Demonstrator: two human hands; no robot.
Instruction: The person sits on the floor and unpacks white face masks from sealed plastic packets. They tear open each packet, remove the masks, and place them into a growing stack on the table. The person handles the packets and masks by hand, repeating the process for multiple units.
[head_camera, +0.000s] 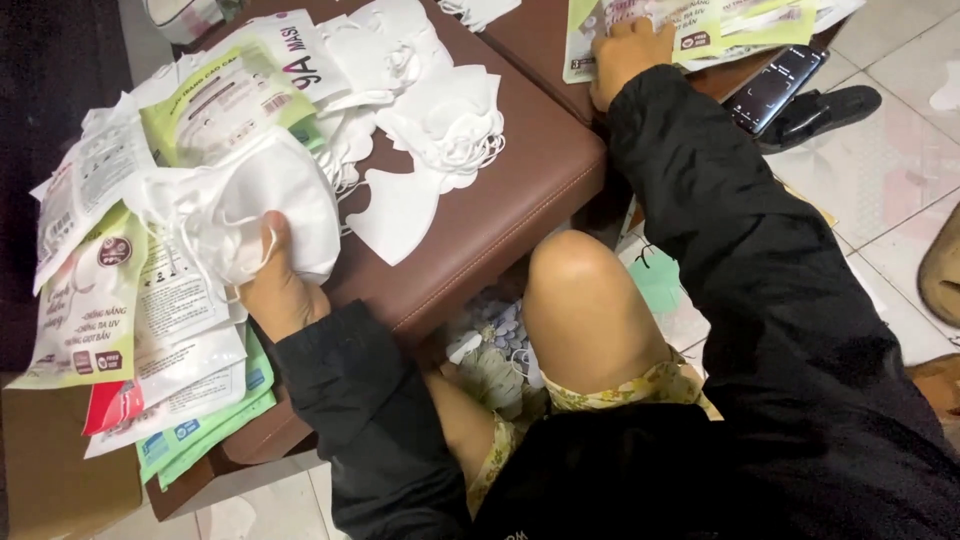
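Head view: left hand (280, 285) grip clamped on white masks (250, 200); right hand (625, 55) flat on packets (700, 30).

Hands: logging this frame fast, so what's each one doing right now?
Left hand: closed on a stack of white masks.
Right hand: fingers resting on printed packets; grip cannot be told.

1. A brown padded stool (520, 170) is carrying loose white face masks (440, 110) and green-and-white printed packets (120, 290).
2. A second brown surface (535, 40) is bearing more packets (740, 20).
3. A phone (775, 85) is lying at its edge.
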